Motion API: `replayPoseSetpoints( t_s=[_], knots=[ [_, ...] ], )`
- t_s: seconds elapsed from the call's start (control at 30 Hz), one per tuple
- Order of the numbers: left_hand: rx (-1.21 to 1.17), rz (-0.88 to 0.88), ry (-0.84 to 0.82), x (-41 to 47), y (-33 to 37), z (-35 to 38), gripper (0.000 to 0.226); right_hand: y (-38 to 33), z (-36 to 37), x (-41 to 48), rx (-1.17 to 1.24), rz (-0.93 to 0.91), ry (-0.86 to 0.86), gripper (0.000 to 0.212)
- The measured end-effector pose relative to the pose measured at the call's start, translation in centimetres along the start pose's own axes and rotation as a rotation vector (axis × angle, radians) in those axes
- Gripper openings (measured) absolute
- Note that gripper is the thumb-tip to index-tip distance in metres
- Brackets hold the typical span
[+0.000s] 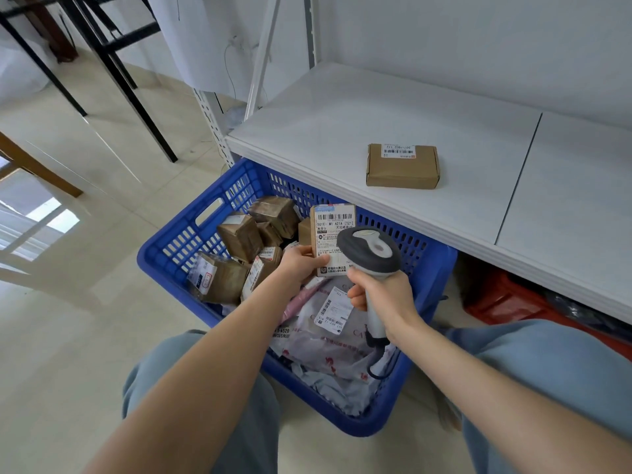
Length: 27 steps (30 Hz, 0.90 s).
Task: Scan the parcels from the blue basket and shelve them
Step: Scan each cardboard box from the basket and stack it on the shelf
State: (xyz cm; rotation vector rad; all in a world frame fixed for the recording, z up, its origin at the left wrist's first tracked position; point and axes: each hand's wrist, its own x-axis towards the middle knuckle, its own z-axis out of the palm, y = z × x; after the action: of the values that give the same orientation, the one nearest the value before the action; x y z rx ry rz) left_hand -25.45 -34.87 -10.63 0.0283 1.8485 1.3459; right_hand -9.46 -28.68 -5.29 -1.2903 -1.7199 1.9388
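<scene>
My left hand grips a small cardboard parcel by its lower edge, label facing me, above the blue basket. My right hand holds a grey and white barcode scanner by its handle, its head right next to the parcel's label. The basket stands on the floor between my knees and holds several taped brown boxes and grey mailer bags. One flat brown parcel lies on the white shelf.
The shelf's board runs above the basket's far side. A red crate sits under the shelf at right. Black table legs and a wooden leg stand on the tiled floor at left.
</scene>
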Motion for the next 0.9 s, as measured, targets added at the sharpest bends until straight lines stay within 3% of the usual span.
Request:
replayPoseSetpoints(
  t_s=[0.8, 0.9],
  knots=[
    [0.073, -0.048, 0.017, -0.77, 0.21, 0.32, 0.023, 0.28, 0.41, -0.25, -0.04, 0.005, 0.03, 0.018],
    [0.078, -0.054, 0.021, -0.58, 0.05, 0.28, 0.029, 0.27, 0.47, -0.21, -0.036, 0.006, 0.028, 0.018]
  ],
)
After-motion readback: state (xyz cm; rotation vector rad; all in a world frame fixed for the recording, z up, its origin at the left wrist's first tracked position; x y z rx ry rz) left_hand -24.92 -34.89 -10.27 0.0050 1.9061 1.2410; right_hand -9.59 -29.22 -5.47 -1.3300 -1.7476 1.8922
